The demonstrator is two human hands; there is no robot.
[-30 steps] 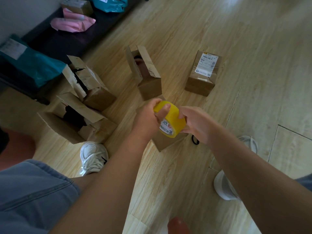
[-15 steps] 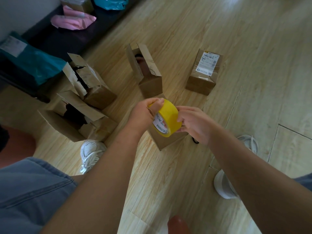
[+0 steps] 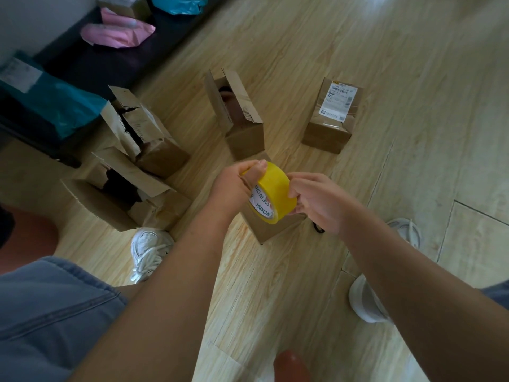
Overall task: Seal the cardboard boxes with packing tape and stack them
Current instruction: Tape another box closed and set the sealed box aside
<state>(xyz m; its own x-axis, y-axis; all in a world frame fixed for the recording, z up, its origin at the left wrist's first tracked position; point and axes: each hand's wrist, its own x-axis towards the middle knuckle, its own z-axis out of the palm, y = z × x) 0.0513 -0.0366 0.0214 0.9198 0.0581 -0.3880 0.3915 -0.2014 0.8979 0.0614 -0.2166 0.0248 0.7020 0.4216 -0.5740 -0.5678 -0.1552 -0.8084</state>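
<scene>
**Head view.**

**Setting:** a light wood-plank floor (image 3: 358,56). A dark low tabletop (image 3: 110,67) runs along the wall at upper left. It carries:
- a pink mailer bag (image 3: 118,37);
- a teal mailer bag (image 3: 57,106) with a white label;
- a second teal bag (image 3: 179,4) and a small brown carton (image 3: 124,4), both cut by the top edge.

**Cardboard boxes, five, all on the floor:**
1. The sealed box (image 3: 327,128) stands upright right of centre, apart from the others, with a white shipping label on top.
2. The tall open box (image 3: 242,133) is at centre with its flaps raised and something dark inside.
3. The rear-left open box (image 3: 157,153) has torn flaps standing up.
4. The front-left open box (image 3: 110,208) touches item 3 and has dark contents.
5. The near box (image 3: 275,230) sits directly below the hands and is largely hidden by them. Whether its top is closed cannot be told.

**Tape:** the yellow packing-tape roll (image 3: 275,194) is held in the air above the near box. It is tilted, with its printed white core facing the camera.

**Left-hand grip** (image 3: 234,186): closed on the roll, with the thumb laid over its upper outer face.

**Right-hand grip** (image 3: 322,202): the fingertips curl against the roll's outer face on the right side, pinching it.

**Person:**
- The left white sneaker (image 3: 148,252) is just beside the front-left open box.
- The right white sneaker (image 3: 363,301) is partly behind the right forearm.
- The blue denim shorts (image 3: 55,312) are at lower left.

**Sundry:** a small black item (image 3: 319,230) lies on the floor beside the near box. It is too small to identify.
</scene>
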